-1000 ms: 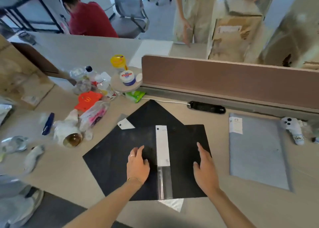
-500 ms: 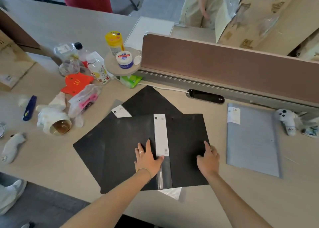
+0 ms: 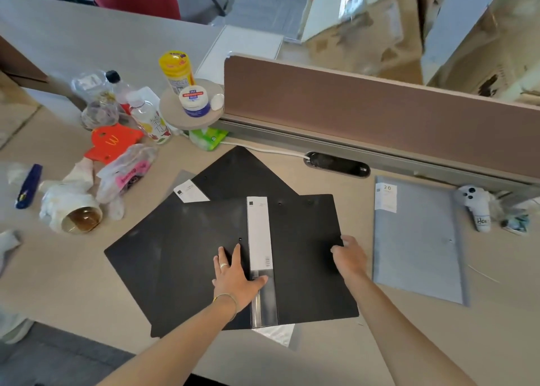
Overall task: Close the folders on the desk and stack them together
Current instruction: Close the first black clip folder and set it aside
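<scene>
Plastic black folder (image 3: pixel 306 239) looked light, floppy, slick; my left hand (image 3: pixel 233 277) pressed flat beside its spine, my right hand (image 3: pixel 349 257) pinched its three-o'clock edge.

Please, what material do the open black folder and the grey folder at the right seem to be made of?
Open black folder: probably thin matte plastic; it lies flat, shows pale scuffs and a clear glossy strip along its spine. Grey folder: likely frosted, slightly translucent plastic, with a smooth even sheen and a white paper label at its corner. Neither can be confirmed by sight alone.
</scene>
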The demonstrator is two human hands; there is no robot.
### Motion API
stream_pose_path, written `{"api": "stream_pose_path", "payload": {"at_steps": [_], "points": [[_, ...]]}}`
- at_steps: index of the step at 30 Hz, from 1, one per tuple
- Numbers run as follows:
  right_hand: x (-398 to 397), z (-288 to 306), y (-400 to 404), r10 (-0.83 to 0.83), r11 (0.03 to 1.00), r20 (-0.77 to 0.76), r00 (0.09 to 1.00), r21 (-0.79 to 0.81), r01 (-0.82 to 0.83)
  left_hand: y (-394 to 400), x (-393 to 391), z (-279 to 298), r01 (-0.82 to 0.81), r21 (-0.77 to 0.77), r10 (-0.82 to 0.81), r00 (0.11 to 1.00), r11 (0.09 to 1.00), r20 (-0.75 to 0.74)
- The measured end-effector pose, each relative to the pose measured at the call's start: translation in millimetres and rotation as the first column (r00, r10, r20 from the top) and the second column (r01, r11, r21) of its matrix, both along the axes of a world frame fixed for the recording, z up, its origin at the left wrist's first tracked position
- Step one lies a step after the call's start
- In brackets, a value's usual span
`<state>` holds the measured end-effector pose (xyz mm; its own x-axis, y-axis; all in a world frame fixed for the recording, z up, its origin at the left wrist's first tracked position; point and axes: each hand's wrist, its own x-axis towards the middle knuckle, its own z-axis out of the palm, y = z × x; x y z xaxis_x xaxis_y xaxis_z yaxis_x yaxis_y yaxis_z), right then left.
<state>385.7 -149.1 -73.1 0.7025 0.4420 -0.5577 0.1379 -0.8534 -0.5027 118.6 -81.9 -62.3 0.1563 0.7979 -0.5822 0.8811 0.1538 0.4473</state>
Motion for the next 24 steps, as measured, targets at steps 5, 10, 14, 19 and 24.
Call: {"api": "stream_pose_path", "payload": {"at_steps": [5, 10, 14, 19, 24], "points": [[9.5, 4.5, 53.4, 0.275, 0.959, 0.283, 0.919, -0.010, -0.284, 3.2, 0.3, -2.6, 0.049, -0.022, -0.050, 0.998, 0.999, -0.033], [32.8, -6.5, 123.0, 0.642, 0.747, 0.422, 0.641, -0.156, -0.646, 10.3, 4.9, -0.7, 0.058, -0.059, -0.061, 0.997, 0.997, -0.055], [40.3, -14.2, 137.2, 0.680, 0.715, 0.431, 0.594, -0.208, -0.668, 7.7, 2.2, -1.0, 0.045, -0.071, -0.047, 0.999, 0.996, -0.028], [36.3, 3.5, 138.6, 0.648, 0.726, 0.503, 0.572, -0.182, -0.663, 11.4, 5.5, 3.3, -0.006, -0.102, 0.005, 1.000, 0.995, -0.004], [29.6, 33.0, 123.5, 0.636, 0.718, 0.511, 0.578, -0.118, -0.686, 8.4, 8.2, 9.6, -0.028, -0.106, 0.030, 0.999, 0.994, 0.016]]}}
